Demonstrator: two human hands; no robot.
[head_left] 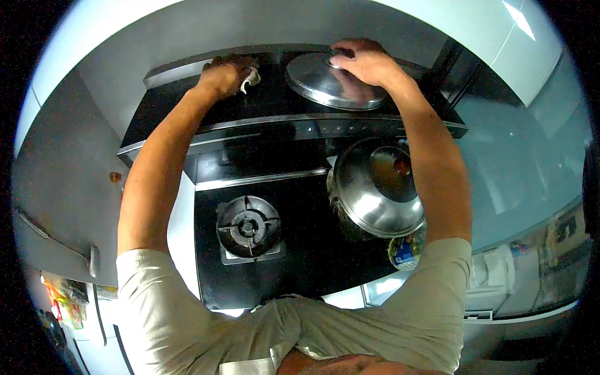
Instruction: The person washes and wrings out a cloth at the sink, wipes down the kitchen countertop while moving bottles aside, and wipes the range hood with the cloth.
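My left hand [226, 76] is closed around a crumpled whitish cloth [251, 80], pressed on the black top of the range hood [169, 109]. My right hand [364, 61] reaches to a round steel lid [312, 81] that lies on the same black top, its fingers curled at the lid's knob. The knob is mostly hidden under the fingers.
Below the hood, a gas burner [249, 227] sits at the left of the black cooktop [300, 262]. A large steel wok lid [375, 203] covers the right side. Beside it is a package with a blue label [405, 252]. A ladle [94, 261] hangs on the left wall.
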